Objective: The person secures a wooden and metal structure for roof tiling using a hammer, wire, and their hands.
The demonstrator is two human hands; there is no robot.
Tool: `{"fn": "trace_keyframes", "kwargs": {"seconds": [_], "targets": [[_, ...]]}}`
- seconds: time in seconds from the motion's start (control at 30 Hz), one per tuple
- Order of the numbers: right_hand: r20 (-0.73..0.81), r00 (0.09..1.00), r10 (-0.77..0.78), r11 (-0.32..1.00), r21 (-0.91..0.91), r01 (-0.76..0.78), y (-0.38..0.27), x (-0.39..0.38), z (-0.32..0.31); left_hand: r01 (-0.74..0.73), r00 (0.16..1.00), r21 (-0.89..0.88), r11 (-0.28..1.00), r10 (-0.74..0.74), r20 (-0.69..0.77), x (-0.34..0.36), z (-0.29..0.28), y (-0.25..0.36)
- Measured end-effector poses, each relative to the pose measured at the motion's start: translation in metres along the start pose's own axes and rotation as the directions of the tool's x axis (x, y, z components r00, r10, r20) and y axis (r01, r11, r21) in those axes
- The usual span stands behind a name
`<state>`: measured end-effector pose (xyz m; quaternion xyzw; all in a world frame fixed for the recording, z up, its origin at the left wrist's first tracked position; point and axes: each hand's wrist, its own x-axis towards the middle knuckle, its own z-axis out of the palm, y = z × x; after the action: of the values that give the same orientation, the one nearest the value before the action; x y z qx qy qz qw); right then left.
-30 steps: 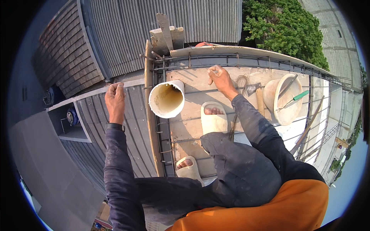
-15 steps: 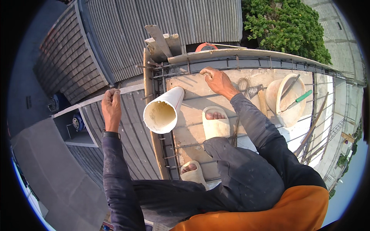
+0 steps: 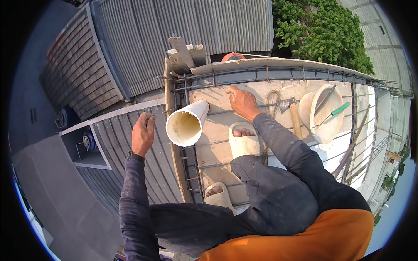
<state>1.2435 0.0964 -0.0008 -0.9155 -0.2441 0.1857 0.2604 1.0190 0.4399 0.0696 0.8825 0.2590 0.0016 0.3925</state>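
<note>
The person's two hands are well apart, one to each side of a thick white plastic pipe (image 3: pixel 190 122). The left hand (image 3: pixel 143 133) is out past the wooden edge board (image 3: pixel 176 163), in front of a grey ribbed roof (image 3: pixel 159 172) below, its fingers drawn in against the thumb. The right hand (image 3: pixel 244 102) is over the pale plywood sheet (image 3: pixel 217 153), its fingers curled and the index finger and thumb close together at the tips. I can't tell whether either pinches something thin.

The pipe is at the plywood's corner, its rough-rimmed mouth facing up at us; whether it leans, I can't say. Dark steel rods cross the sheet and line its edges. Just beyond the right hand there's a loose coil of thin brown wire (image 3: pixel 273 101), then a hatchet with a wooden handle (image 3: pixel 295 121), its metal head near the coil. Beside that sits a cream round bucket (image 3: pixel 308 108) with a green-handled tool (image 3: pixel 340 108) across its mouth. One cream sandal (image 3: pixel 244 145) is planted between pipe and hatchet.
</note>
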Motion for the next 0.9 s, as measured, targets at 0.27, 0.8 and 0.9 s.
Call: {"fn": "trace_keyframes", "kwargs": {"seconds": [0.27,0.8,0.9], "targets": [[0.029,0.999,-0.044,0.999,-0.031,0.045,0.005,0.023,-0.022,0.055,0.998,-0.023,0.998,-0.056,-0.029,0.000,0.007,0.003],[-0.173,0.931,-0.321,0.904,-0.350,0.247,0.028,0.069,-0.008,0.016,0.999,-0.013,1.000,-0.016,0.042,-0.007,0.010,0.003],[-0.160,0.949,-0.273,0.921,-0.327,0.210,0.034,0.077,0.000,0.010,0.999,-0.009,1.000,-0.010,0.041,-0.003,0.011,0.009]]}}
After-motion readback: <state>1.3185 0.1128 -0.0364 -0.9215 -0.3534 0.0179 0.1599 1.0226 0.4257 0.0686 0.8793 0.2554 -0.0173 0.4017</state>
